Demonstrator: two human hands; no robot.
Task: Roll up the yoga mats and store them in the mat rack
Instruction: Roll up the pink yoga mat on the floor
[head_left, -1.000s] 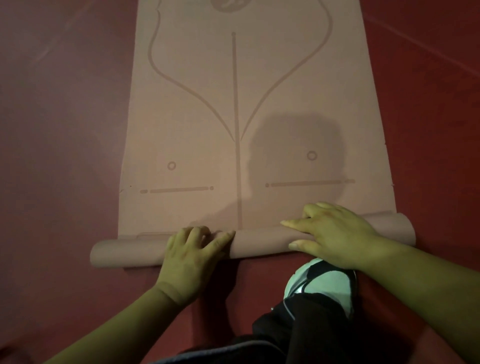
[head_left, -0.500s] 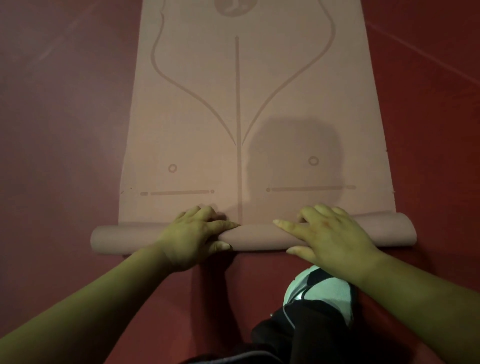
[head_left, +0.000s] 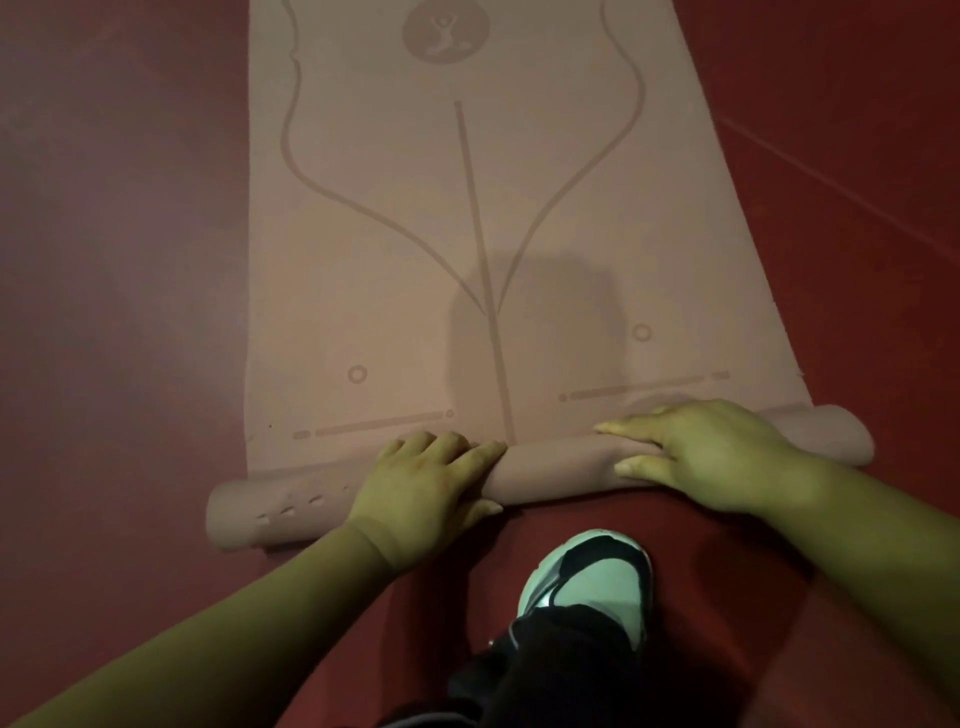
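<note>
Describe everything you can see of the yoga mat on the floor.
The yoga mat is dusty pink, matte and rubbery-looking, printed with darker alignment lines, small circles and a round emblem farther up. It lies flat on the red floor and runs out of the top of the view. Its near end is wound into a tight roll lying crosswise, slightly slanted, with small dents near its left end. The left hand grips the roll with curled fingers; the right hand rests over it, fingers stretched along it.
</note>
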